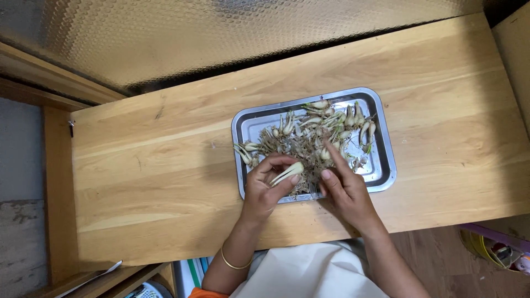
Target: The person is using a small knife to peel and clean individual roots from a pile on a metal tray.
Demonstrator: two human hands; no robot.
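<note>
A rectangular steel tray [383, 165] sits on a wooden tabletop [165, 165] and holds several small pale bulbs with roots and green shoots [326, 124]. My left hand [268, 187] grips one pale bulb [288, 173] between thumb and fingers at the tray's near left corner. My right hand [342, 185] hovers over the tray's near edge, index finger stretched out into the pile of roots, thumb close to the left hand.
A dimpled metallic sheet [221, 33] covers the wall behind the table. Wooden framing [55, 182] runs along the left edge. A yellow container [486, 248] stands on the floor at the lower right.
</note>
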